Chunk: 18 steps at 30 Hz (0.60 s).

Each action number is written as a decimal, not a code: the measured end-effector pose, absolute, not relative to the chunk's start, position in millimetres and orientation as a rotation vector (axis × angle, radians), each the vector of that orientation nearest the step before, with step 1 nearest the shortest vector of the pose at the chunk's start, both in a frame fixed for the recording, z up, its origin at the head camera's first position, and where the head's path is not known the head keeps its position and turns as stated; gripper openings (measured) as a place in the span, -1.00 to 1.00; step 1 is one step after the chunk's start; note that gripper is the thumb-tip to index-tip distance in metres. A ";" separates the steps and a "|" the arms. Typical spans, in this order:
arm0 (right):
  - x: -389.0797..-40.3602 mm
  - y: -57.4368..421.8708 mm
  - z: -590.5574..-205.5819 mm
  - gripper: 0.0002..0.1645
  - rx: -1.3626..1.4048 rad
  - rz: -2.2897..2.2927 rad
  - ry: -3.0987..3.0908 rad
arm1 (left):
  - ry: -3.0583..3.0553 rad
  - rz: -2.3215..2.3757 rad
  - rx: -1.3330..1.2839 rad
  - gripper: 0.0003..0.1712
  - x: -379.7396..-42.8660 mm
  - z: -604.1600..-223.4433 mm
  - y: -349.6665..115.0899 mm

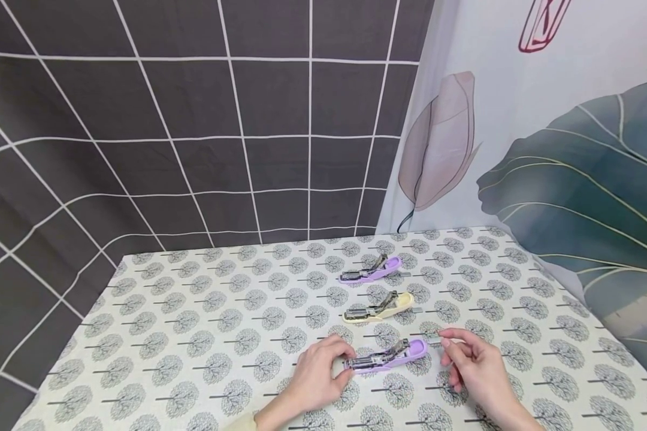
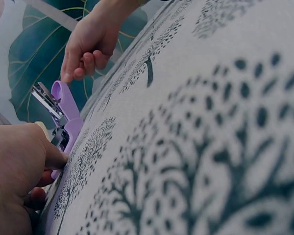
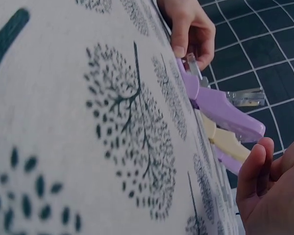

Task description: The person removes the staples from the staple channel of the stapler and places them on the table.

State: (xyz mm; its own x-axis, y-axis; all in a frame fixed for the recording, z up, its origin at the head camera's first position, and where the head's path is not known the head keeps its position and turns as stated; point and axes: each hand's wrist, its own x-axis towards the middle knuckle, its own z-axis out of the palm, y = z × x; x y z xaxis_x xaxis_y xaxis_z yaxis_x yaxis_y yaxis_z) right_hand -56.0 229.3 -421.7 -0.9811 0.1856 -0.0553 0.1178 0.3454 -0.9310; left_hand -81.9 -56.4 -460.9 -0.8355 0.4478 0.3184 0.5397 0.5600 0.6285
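Observation:
A lilac stapler lies nearest on the cloth, its metal top raised to show the staple channel. My left hand grips its left end between thumb and fingers; in the left wrist view the thumb presses at its lower edge. At the stapler's rounded right end, my right hand pinches a small grey strip of staples between thumb and index finger. The strip is hidden in the right wrist view, where the fingertips are close to the lilac end.
Farther back lie a cream stapler and another lilac stapler, both opened up, each with a grey strip by its right end. A tree-print cloth covers the table. Behind hang a dark grid curtain and a leaf-print curtain.

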 end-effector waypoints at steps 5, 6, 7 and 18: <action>-58.0 233.7 -426.3 -0.69 -0.323 1.773 -2.585 | -2.668 -1.135 -0.846 -0.72 -81.7 -460.4 -56.1; -58.3 234.3 -427.1 -0.69 -0.331 1.777 -2.596 | -2.667 -1.135 -0.848 -0.72 -81.6 -460.3 -56.0; -58.5 234.8 -427.8 -0.68 -0.334 1.776 -2.609 | -2.665 -1.135 -0.848 -0.71 -81.5 -460.1 -56.0; -59.9 236.6 -431.8 -0.69 -0.349 1.768 -2.668 | -2.654 -1.146 -0.858 -0.70 -81.2 -457.2 -55.9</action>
State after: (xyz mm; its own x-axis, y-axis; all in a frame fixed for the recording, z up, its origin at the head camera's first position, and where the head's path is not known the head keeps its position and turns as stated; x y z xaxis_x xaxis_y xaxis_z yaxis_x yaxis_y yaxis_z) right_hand -59.9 236.6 -431.8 -0.9735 0.1363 -0.1836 0.2222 0.3743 -0.9003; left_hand -81.2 -55.9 -457.2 -0.8307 0.4512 0.3262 0.5468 0.5510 0.6304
